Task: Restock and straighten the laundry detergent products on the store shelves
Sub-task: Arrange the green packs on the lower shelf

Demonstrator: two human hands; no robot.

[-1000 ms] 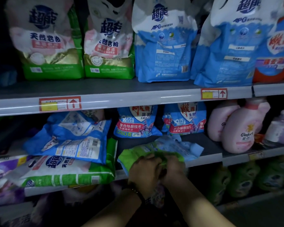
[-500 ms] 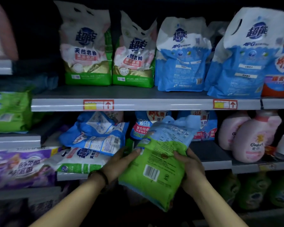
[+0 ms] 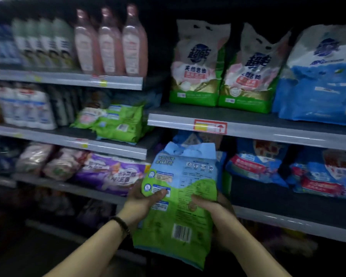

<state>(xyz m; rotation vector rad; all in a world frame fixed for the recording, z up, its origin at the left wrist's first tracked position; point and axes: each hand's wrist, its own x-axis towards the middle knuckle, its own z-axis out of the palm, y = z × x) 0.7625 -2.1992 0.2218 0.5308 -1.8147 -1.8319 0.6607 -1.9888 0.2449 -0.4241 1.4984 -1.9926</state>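
Lifted off shelf (image 3: 268, 198): crinkly green-blue plastic detergent bag (image 3: 185, 176); left hand (image 3: 140, 204), right hand (image 3: 216, 213) grip its sides.

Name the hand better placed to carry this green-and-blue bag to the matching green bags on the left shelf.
Left, probably. The left hand grips the bag by its left edge, nearest the green bags; the right hand holds the far edge.

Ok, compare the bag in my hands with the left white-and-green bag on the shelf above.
The held bag sits in the left hand and right hand; the shelf bag stands on its shelf. The held bag is blue over green; the shelf bag white, pink and gold over green. The held bag shows a barcode; the shelf bag a logo. Both are upright.
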